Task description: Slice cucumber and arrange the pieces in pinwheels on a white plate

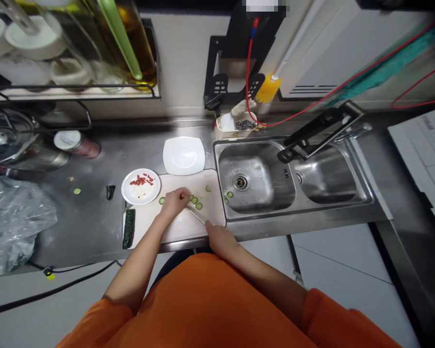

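Note:
A pale cutting board (177,232) lies on the steel counter in front of me. My right hand (222,238) is closed round the handle of a knife (197,215), its thin blade slanting away to the left across the board. Near the blade's far end, my left hand (174,200) has its fingers bent together in a pinch; what is between them is hidden. Several cucumber slices (198,206) lie just right of those fingertips, and one slice (162,200) sits left of the hand. A dark green cucumber piece (129,228) rests at the board's left edge.
A round plate (126,189) with red pieces overlaps the board's upper left corner. Behind the board stands a white square plate (183,155). To the right is a double sink (253,208) with cucumber slices inside. A plastic bag (20,217) and a cucumber end (110,192) lie left.

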`<state>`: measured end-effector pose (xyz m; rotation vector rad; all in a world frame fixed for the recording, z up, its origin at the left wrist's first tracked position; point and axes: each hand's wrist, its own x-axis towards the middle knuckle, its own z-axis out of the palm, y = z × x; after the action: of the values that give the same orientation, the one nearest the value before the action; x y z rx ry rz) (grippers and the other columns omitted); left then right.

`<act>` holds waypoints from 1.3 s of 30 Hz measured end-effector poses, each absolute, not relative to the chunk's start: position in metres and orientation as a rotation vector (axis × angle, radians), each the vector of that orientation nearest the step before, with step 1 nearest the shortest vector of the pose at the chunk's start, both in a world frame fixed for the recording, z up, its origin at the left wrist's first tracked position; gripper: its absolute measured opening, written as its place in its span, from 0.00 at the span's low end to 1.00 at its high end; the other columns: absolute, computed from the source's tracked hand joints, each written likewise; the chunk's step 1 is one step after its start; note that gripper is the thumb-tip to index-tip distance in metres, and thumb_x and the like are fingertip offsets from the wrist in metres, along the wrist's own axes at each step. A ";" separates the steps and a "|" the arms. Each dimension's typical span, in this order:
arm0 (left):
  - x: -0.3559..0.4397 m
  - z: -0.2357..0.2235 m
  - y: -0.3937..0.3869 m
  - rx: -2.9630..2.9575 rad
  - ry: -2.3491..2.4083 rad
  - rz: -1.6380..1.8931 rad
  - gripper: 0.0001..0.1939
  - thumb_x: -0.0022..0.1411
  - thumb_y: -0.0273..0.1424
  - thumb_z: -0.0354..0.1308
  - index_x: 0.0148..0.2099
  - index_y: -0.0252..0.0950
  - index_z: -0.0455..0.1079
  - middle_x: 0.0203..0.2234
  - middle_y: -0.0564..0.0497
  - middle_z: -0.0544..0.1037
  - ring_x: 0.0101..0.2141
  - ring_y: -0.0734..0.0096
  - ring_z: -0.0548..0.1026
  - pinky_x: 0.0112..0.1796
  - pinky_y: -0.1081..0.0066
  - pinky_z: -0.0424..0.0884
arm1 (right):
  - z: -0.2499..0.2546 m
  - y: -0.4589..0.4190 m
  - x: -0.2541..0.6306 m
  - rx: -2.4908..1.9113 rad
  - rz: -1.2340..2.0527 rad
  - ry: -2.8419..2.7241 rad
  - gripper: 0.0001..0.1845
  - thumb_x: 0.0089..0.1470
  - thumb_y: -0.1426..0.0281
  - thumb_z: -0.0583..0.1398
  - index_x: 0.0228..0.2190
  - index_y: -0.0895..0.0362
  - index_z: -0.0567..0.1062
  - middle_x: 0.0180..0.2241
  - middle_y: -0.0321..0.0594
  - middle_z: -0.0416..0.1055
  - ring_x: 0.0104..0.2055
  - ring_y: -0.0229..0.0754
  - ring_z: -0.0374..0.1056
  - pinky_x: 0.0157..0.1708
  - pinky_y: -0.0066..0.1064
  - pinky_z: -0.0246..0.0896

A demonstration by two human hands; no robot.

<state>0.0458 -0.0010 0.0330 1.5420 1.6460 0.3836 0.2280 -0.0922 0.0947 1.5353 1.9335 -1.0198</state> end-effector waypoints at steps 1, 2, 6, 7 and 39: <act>0.039 0.033 -0.004 1.524 1.680 0.387 0.06 0.51 0.32 0.56 0.32 0.38 0.72 0.23 0.56 0.74 0.25 0.74 0.69 0.29 0.75 0.63 | 0.094 -0.092 0.229 1.534 -1.017 1.938 0.21 0.53 0.81 0.48 0.49 0.60 0.62 0.35 0.51 0.73 0.42 0.49 0.70 0.35 0.33 0.62; 0.032 0.033 -0.008 1.508 1.699 0.383 0.06 0.51 0.33 0.56 0.31 0.38 0.72 0.22 0.56 0.74 0.25 0.74 0.69 0.28 0.75 0.63 | 0.094 -0.092 0.229 1.530 -1.016 1.942 0.21 0.53 0.81 0.48 0.49 0.60 0.62 0.35 0.51 0.73 0.42 0.49 0.70 0.35 0.33 0.61; 0.013 0.028 -0.018 1.538 1.682 0.310 0.07 0.53 0.33 0.54 0.31 0.38 0.73 0.23 0.55 0.75 0.24 0.74 0.69 0.28 0.74 0.63 | 0.093 -0.089 0.231 1.518 -1.009 1.960 0.22 0.52 0.82 0.48 0.49 0.61 0.61 0.36 0.51 0.72 0.42 0.48 0.70 0.35 0.31 0.60; 0.012 0.026 -0.018 1.574 1.670 0.290 0.08 0.53 0.31 0.53 0.31 0.38 0.73 0.23 0.54 0.75 0.25 0.73 0.70 0.29 0.74 0.64 | 0.093 -0.088 0.231 1.519 -1.006 1.962 0.22 0.52 0.82 0.48 0.50 0.61 0.61 0.36 0.51 0.72 0.42 0.48 0.70 0.35 0.31 0.60; 0.031 -0.003 -0.056 1.657 1.955 0.585 0.13 0.55 0.32 0.54 0.41 0.36 0.73 0.34 0.46 0.76 0.37 0.63 0.72 0.42 0.67 0.67 | 0.102 -0.078 0.204 1.500 -0.978 1.996 0.18 0.56 0.81 0.46 0.48 0.60 0.60 0.37 0.51 0.73 0.43 0.49 0.70 0.36 0.34 0.63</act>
<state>0.0311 -0.0563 -0.0031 1.6574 1.9551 0.5851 0.2044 -0.0783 0.1020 1.5003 1.9955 -0.9783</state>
